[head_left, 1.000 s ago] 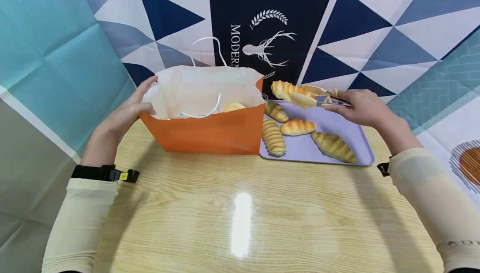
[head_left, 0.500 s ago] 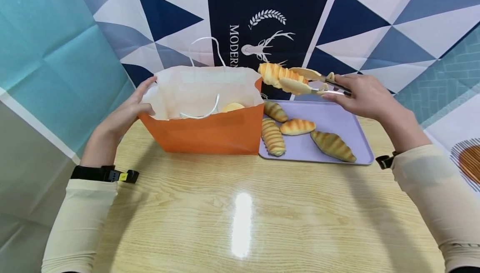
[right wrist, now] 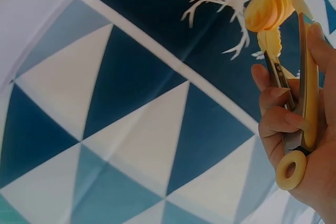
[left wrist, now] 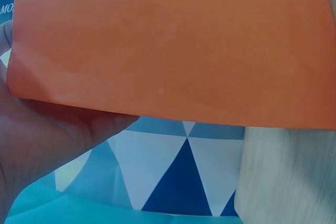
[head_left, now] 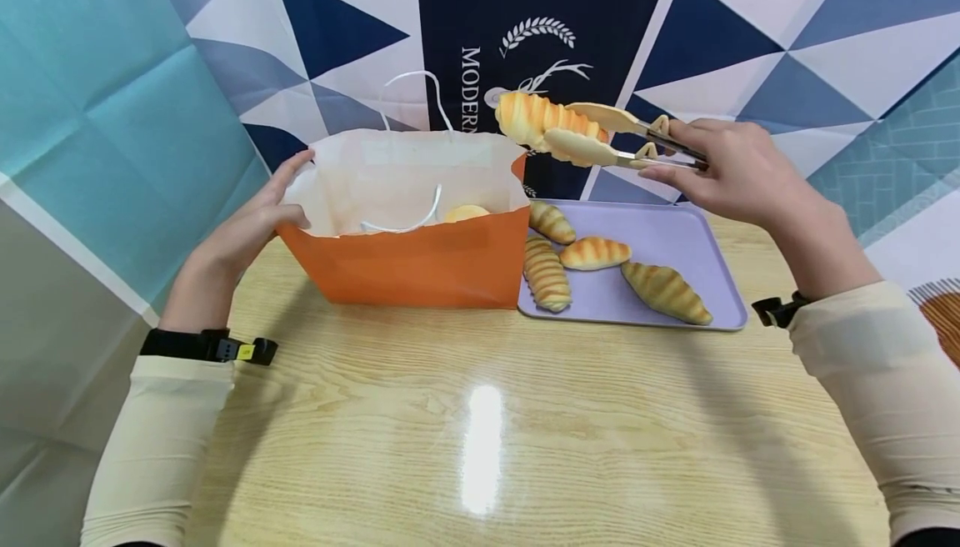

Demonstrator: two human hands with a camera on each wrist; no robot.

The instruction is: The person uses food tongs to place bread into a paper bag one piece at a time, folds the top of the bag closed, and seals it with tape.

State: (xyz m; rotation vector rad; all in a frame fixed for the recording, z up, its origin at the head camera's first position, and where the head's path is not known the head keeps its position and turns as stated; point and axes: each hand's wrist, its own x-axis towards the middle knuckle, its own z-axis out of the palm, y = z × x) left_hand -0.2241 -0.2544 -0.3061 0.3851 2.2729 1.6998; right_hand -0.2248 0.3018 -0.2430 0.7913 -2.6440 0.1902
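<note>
At the left end of an orange paper bag (head_left: 420, 272), my left hand (head_left: 251, 226) holds the rim with the thumb over its edge; the left wrist view shows that hand (left wrist: 58, 135) against the orange side. The bag's white mouth gapes, and a pale yellow piece (head_left: 467, 213) shows inside. My right hand (head_left: 742, 176) grips tongs (head_left: 581, 147) with cream tips. Pinched between the tips is a ridged, golden bread roll (head_left: 528, 117), raised beside the bag's upper right corner. In the right wrist view, fingers wrap the tongs (right wrist: 310, 103), with the roll (right wrist: 270, 9) at their far end.
A lilac tray (head_left: 660, 230) right of the bag bears several bread rolls, including a browner one (head_left: 667, 293). White string handles (head_left: 412, 76) rise from the bag. A patterned cloth (head_left: 337, 13) backs the wooden table (head_left: 600, 414).
My right hand has lifted the tongs and bread roll up from over the tray, with the roll shifting left toward the bag. The left hand has stayed at the bag's rim.
</note>
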